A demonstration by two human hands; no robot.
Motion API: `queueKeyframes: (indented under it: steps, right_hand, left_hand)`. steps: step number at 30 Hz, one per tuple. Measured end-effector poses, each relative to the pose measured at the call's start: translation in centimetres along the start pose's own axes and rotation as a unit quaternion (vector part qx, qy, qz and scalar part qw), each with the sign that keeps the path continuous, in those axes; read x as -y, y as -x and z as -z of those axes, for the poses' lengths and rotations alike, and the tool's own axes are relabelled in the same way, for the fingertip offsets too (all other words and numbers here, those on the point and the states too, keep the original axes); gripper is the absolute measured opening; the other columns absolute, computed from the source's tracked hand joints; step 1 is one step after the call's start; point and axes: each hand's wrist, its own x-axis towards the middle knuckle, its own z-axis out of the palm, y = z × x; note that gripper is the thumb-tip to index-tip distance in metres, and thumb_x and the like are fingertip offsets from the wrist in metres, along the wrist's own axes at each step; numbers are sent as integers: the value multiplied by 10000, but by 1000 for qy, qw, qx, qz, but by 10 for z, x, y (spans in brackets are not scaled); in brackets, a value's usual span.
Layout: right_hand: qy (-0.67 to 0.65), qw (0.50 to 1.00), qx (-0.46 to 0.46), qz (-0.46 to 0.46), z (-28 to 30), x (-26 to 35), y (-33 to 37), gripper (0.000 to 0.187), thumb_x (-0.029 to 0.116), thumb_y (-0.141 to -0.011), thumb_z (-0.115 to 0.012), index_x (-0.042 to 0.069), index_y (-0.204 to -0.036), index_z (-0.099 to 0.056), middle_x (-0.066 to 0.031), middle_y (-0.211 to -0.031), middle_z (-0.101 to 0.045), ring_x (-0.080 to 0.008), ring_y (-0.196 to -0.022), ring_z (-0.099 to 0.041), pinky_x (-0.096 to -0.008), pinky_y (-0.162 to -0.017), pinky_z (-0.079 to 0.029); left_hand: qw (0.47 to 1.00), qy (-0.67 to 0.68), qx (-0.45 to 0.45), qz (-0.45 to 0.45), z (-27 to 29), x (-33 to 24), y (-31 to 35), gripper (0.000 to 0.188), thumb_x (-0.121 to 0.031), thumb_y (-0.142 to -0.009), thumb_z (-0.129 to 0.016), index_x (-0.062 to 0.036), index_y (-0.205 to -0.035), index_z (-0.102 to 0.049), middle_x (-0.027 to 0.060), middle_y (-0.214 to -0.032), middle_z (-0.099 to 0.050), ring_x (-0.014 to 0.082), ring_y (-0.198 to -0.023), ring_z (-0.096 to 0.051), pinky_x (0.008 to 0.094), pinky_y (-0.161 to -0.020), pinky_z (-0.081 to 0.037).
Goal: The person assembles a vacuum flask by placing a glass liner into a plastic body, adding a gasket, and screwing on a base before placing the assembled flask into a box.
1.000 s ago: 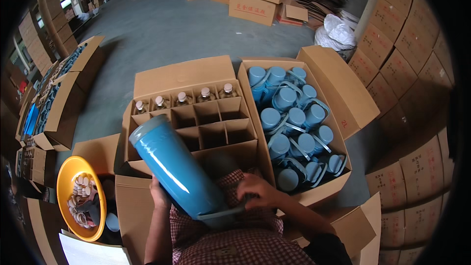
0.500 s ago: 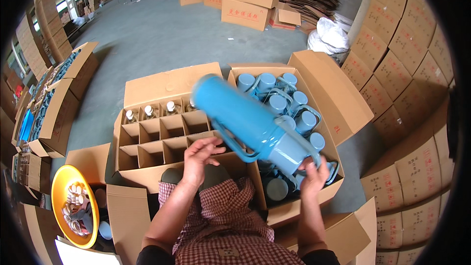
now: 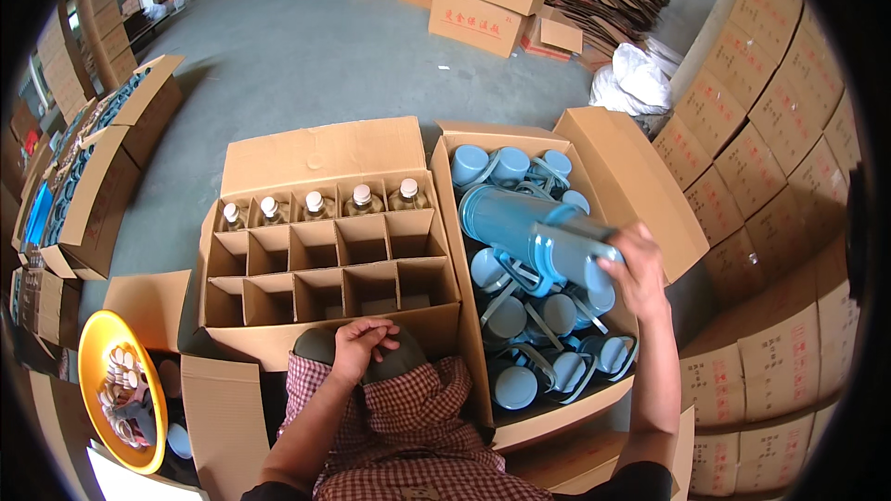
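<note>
A blue thermos flask (image 3: 520,227) lies tilted over the right-hand carton (image 3: 483,353), its body toward the left and its cap end toward the right. My right hand (image 3: 640,264) is closed around that cap end. Several more blue thermoses (image 3: 513,387) with light blue caps and handles stand upright in this carton, some covered by the tilted one. My left hand (image 3: 367,350) rests by my knee, fingers curled together with nothing in them. Just beyond it is a carton with cardboard dividers (image 3: 320,283); its far row holds several glass bottles (image 3: 362,200) with white tops.
At the left, a yellow basin (image 3: 91,390) holds small pale round pieces. Farther left stand open cartons of blue thermoses (image 3: 93,153). Stacked cartons (image 3: 789,176) rise at the right. Closed boxes (image 3: 478,23), flattened cardboard (image 3: 608,0) and a white sack (image 3: 631,79) are at the back.
My right hand has carried the thermos rightward, from above the space between the cartons to over the right carton. My left hand has dropped from near the thermos to my knee, its fingers curling in.
</note>
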Motion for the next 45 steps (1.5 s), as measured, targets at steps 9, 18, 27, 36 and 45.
queueKeyframes:
  steps: [9, 18, 27, 36, 45]
  right_hand:
    - [27, 997, -60, -32, -80, -69, -89, 173, 152, -721, -675, 50, -830, -587, -112, -809, -588, -314, -825, -539, -408, -714, -440]
    - [56, 988, 136, 52, -166, -106, -119, 208, 78, -671, -687, 88, -863, -606, -61, -929, -617, -294, -895, -568, -390, -803, -457]
    - [-90, 984, 86, -125, -249, -123, -67, 490, 65, -615, -745, 130, -1079, -605, -105, -1220, -564, -284, -1149, -511, -367, -958, -431]
    - [114, 879, 139, -441, -268, -154, -10, 398, 305, -755, -692, 110, -1082, -574, -185, -904, -653, -372, -896, -615, -458, -790, -479]
    - [4, 895, -151, -420, -114, -168, -67, 358, 337, -795, -669, -17, -813, -616, -164, -695, -613, -292, -679, -605, -408, -656, -459]
  left_hand:
    - [1000, 3, -17, 5, 0, -2, -11, 150, -27, -897, -501, 33, -971, -616, 144, -919, -673, 165, -591, -657, 189, -377, -419]
    - [999, 21, 11, 28, 2, -1, -20, 164, -23, -909, -501, 50, -1016, -601, 156, -936, -664, 192, -603, -666, 195, -372, -424]
    - [999, 37, 3, 35, 14, -3, -20, 175, 13, -902, -450, 39, -970, -609, 177, -899, -664, 211, -543, -654, 204, -332, -425]
    - [998, 60, 16, 25, 15, -1, -21, 173, 4, -902, -455, 41, -975, -608, 178, -899, -665, 214, -544, -654, 205, -335, -432]
    - [998, 47, 35, 14, 20, 2, -20, 166, -18, -915, -477, 43, -1010, -599, 156, -920, -666, 204, -582, -665, 208, -363, -445]
